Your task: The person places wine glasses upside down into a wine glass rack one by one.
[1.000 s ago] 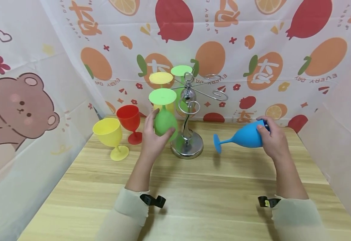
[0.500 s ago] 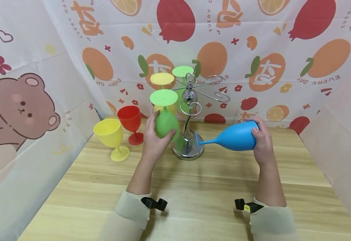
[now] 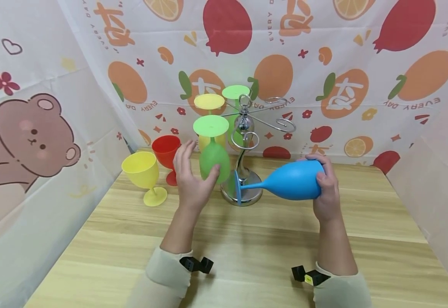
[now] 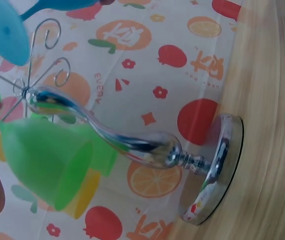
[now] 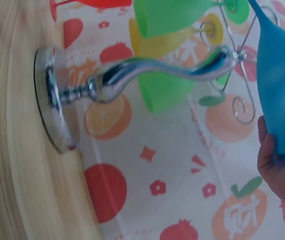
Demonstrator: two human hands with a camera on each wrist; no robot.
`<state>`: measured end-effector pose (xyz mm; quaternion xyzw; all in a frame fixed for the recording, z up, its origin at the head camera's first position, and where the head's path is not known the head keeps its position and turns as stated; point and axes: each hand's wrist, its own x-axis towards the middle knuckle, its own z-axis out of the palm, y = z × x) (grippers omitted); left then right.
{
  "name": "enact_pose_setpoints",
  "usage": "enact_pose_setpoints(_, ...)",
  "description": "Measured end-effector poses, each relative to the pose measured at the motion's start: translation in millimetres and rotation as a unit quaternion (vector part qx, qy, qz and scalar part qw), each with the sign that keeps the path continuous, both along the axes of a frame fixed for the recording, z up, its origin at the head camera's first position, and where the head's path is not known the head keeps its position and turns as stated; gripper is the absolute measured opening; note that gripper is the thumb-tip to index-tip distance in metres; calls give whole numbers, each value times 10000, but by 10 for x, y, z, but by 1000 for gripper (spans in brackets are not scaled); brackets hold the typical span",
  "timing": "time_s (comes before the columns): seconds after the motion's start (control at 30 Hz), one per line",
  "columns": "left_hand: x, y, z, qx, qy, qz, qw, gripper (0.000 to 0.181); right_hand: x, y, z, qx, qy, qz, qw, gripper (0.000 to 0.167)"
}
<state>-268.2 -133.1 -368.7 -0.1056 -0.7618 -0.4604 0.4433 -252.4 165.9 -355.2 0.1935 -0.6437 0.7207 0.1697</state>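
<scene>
My right hand [image 3: 327, 192] grips a blue plastic goblet [image 3: 293, 179] by the rim end of its bowl. The goblet lies sideways in the air, its foot pointing left in front of the chrome rack's base. Beside a green goblet [image 3: 213, 160] that hangs upside down from the rack [image 5: 157, 67], my left hand [image 3: 193, 184] has its fingers spread. Its thumb overlaps the green bowl; whether it touches I cannot tell. Behind, a yellow goblet [image 3: 208, 102] and another green goblet [image 3: 235, 91] also hang foot up. In the left wrist view the blue foot [image 4: 7, 32] shows near the wire hooks.
A yellow goblet [image 3: 141, 169] and a red goblet [image 3: 166, 149] stand upright at the left of the wooden table [image 3: 247, 256]. Bare curled wire hooks [image 3: 285, 125] stick out on the rack's right and front. A fruit-print cloth [image 3: 305, 38] hangs close behind the rack.
My right hand has carried the blue goblet leftward to the rack. My left hand's fingers have moved left, away from the hanging green goblet.
</scene>
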Motion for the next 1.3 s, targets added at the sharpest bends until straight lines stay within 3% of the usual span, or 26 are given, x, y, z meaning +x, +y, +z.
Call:
enact_pose_setpoints(0.13,37,54,3,152,521,78,9985,62,60,-59,22,-358,19,122,9993,38)
enact_pose_setpoints(0.37,97,153,-8,102,910,6,9958,45,115,-152,34,-741,33,313,9968,36)
enact_pose_setpoints(0.5,108,187,-32,138,1032,-142,9945,35,141,-196,38,-944,52,544,9940,36)
enact_pose_setpoints(0.63,119,210,-32,87,1102,-495,9926,25,172,-245,60,-995,131,816,9916,38)
enact_pose_setpoints(0.73,148,229,-11,75,845,-1163,9896,23,198,-282,72,-989,181,1003,9899,38)
enact_pose_setpoints(0.83,215,257,45,53,-99,-1922,9813,26,226,-316,81,-1026,179,1124,9882,37)
enact_pose_setpoints(0.9,263,285,85,122,-864,-2438,9659,32,242,-340,81,-1075,214,1185,9869,37)
enact_pose_setpoints(0.97,302,321,121,340,-1499,-2976,9422,38,255,-368,78,-1136,240,1236,9855,39)
enact_pose_setpoints(1.03,330,361,141,776,-1827,-3678,9085,47,264,-395,68,-1166,313,1296,9842,41)
enact_pose_setpoints(1.1,354,394,147,1289,-1994,-4352,8685,54,274,-422,61,-1170,348,1351,9833,43)
enact_pose_setpoints(1.17,375,412,139,1519,-2017,-4781,8412,60,281,-444,54,-1139,388,1377,9831,46)
enact_pose_setpoints(1.2,385,418,138,1579,-1993,-4912,8331,65,284,-455,52,-1123,408,1388,9831,47)
enact_pose_setpoints(1.3,398,419,122,1602,-1868,-5034,8283,80,291,-479,43,-1102,477,1414,9827,50)
